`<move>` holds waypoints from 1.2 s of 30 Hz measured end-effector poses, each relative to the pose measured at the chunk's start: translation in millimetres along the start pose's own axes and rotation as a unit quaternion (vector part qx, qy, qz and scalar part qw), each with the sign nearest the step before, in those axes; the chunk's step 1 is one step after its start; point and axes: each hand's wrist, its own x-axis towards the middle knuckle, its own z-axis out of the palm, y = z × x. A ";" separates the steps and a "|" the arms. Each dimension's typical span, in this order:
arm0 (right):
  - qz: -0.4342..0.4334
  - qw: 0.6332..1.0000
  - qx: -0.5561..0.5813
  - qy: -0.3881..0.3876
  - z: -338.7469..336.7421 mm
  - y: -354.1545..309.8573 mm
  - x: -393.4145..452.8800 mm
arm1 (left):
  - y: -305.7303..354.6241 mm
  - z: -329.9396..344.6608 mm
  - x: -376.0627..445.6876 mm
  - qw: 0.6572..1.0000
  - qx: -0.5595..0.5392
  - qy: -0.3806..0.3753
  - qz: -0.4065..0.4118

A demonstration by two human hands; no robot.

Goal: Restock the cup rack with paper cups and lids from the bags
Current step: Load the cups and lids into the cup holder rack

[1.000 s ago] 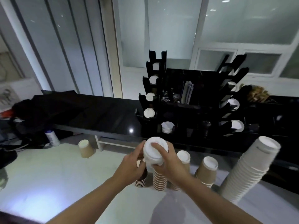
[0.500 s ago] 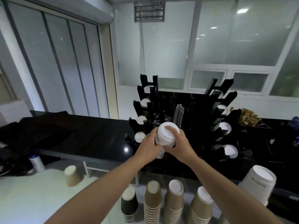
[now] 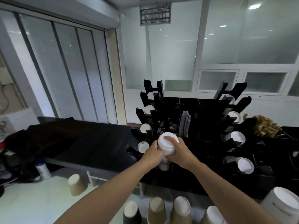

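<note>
White lids [image 3: 167, 145], a stack clasped in the grip of both left hand [image 3: 152, 156] and right hand [image 3: 182, 153], have risen from the low cup stacks to the black rack [image 3: 202, 120], ready for slotting

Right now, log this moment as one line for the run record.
step: loading rack | left hand: gripping white lid stack | right hand: gripping same stack | position: at cup rack front | floor cup stacks: waiting

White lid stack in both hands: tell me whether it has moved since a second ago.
Yes. The white lid stack has moved away from the floor cups, up to the black cup rack.
</note>
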 end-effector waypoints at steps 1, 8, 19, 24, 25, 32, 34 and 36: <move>-0.001 1.000 -0.005 -0.017 1.8 2.1 2.3 | -0.4 -0.6 -0.5 1.000 0.018 -0.002 0.001; -0.037 0.976 -0.208 -0.060 18.6 11.8 17.3 | -15.0 4.1 -14.5 0.991 0.127 0.001 0.037; -0.029 0.947 -0.314 -0.055 33.5 40.4 8.8 | -46.4 21.9 -8.4 0.910 0.369 -0.012 0.187; -0.020 0.950 -0.305 -0.064 27.9 36.8 0.1 | -55.1 27.7 -5.0 0.901 0.391 -0.011 0.185; -0.017 0.953 -0.297 -0.060 27.1 36.5 -3.0 | -56.2 28.3 -5.8 0.898 0.398 -0.011 0.187; 0.005 0.973 -0.229 -0.024 22.4 22.2 -29.5 | -58.8 24.4 -22.4 0.903 0.362 -0.009 0.233; 0.002 0.978 -0.210 0.001 21.4 15.6 -40.3 | -60.5 22.5 -30.9 0.906 0.339 -0.004 0.252; -0.002 0.981 -0.195 0.021 20.0 9.5 -51.4 | -63.2 20.8 -39.4 0.907 0.315 0.004 0.280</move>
